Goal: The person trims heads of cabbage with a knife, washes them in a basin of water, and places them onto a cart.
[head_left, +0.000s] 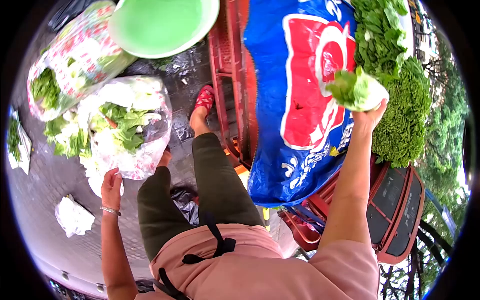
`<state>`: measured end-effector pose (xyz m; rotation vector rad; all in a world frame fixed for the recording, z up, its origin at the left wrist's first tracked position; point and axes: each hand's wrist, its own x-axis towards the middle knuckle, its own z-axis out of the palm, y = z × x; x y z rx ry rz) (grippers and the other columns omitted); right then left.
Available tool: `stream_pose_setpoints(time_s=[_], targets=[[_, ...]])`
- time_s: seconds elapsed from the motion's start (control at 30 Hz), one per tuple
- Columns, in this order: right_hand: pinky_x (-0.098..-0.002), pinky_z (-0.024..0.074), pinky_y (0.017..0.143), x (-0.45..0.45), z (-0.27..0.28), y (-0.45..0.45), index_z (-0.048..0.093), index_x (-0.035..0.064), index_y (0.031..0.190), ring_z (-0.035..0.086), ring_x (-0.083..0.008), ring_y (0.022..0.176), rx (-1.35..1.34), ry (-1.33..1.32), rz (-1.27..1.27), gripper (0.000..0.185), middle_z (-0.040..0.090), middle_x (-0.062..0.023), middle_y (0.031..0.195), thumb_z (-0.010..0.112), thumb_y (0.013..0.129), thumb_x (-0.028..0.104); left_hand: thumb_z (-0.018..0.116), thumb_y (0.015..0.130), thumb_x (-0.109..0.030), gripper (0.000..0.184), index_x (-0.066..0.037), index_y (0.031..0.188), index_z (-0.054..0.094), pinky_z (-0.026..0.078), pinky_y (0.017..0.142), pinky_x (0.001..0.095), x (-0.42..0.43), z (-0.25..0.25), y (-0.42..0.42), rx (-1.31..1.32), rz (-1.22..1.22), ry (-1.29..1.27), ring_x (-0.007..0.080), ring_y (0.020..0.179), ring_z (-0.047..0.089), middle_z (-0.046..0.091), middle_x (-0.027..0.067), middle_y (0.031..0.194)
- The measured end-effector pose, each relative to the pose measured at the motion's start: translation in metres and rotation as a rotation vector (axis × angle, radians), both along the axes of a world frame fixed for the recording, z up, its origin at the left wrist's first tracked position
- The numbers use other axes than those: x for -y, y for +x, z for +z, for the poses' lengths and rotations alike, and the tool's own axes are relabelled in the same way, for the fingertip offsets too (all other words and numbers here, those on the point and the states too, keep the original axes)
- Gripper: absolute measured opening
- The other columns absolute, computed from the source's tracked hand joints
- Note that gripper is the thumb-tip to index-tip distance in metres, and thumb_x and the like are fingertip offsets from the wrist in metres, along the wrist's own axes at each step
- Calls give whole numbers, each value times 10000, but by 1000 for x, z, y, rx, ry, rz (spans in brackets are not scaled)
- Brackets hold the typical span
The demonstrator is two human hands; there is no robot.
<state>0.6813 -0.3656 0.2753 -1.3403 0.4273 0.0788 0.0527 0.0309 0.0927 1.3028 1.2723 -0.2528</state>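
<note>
My right hand (369, 118) grips a head of lettuce (359, 91) by its pale base, with the green leaves pointing left. The lettuce is held above a blue tarp (272, 100) with a red and white print, beside heaped greens. Low on the left, my left hand (111, 191), with a bracelet at the wrist, is at the edge of a clear plastic bag (150, 162). Its fingers are bent and seem to pinch the plastic, though the fingertips are small to see. Loose lettuce leaves (122, 127) and trimmings fill that bag.
A green basin (162, 27) stands at the top, next to a flowered bag (85, 50) of greens. Leafy lettuce (380, 37) and curly greens (402, 117) lie along the tarp's right side. A red metal frame (232, 75) borders the tarp. A crumpled white bag (74, 216) lies on the paving.
</note>
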Motion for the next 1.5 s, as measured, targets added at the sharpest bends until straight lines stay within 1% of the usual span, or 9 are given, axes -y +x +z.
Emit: stream_pose_setpoints(time_s=[0.33,0.73,0.83,1.03,1.13,1.2,1.3,1.4,1.5], targets=[[-555,385,1027,183,-23,100,459,139,1341,501,-358,1212,-183,-112,-262,640,527,-110,1329,651,791,404,610,915,-167,274,-45,1160,593,424,729,215,56,19,172,-52,-331,-60,64,787,495,566,-28,854],[-465,466,949,218,-95,228,469,59,1334,570,-320,1126,-183,-622,-77,511,563,-134,1274,454,964,410,603,923,-143,242,-48,1145,602,428,670,222,95,25,269,-113,-494,-64,65,732,489,570,-23,802],[-469,493,906,222,-101,225,458,17,1330,585,-342,1099,-194,-496,-117,562,546,-165,1288,469,936,417,602,923,-146,247,-49,1150,600,438,675,226,104,29,279,-122,-500,-44,68,743,507,586,-16,818],[-523,381,1033,184,-98,238,419,32,1373,518,-337,1191,-250,-524,-193,488,487,-154,1366,432,978,318,601,921,-154,246,-54,1146,603,454,685,240,104,26,266,-136,-480,-35,76,776,535,611,1,850],[-543,442,960,218,-104,246,457,52,1351,526,-354,1167,-270,-527,-60,512,493,-152,1352,502,938,350,614,909,-174,251,-47,1125,609,466,680,258,105,15,253,-116,-459,-49,98,754,556,619,25,819],[-506,465,944,277,-110,275,474,51,1326,545,-345,1146,-403,-573,391,543,535,-148,1306,546,896,375,632,893,-197,264,-43,1107,615,472,675,269,105,5,244,-111,-460,13,117,730,569,620,50,784],[-495,408,1004,277,-76,228,372,55,1404,435,-368,1275,-198,-1000,333,677,447,-178,1398,576,865,409,644,877,-227,274,-57,1090,624,479,662,281,105,-6,215,-106,-331,11,135,693,576,622,68,753],[-366,485,867,119,-41,92,578,21,1166,593,-297,1030,129,-1182,-76,387,610,-156,1140,477,938,318,629,906,-195,231,-68,1098,624,456,677,232,101,-20,164,-211,-312,-4,69,732,531,601,-5,787],[-292,481,695,14,-34,-13,636,16,845,606,-210,764,374,-1016,417,222,624,-107,815,472,910,151,653,854,-271,289,-82,1072,640,503,690,313,97,-28,115,-288,-142,-45,167,706,614,650,77,755]])
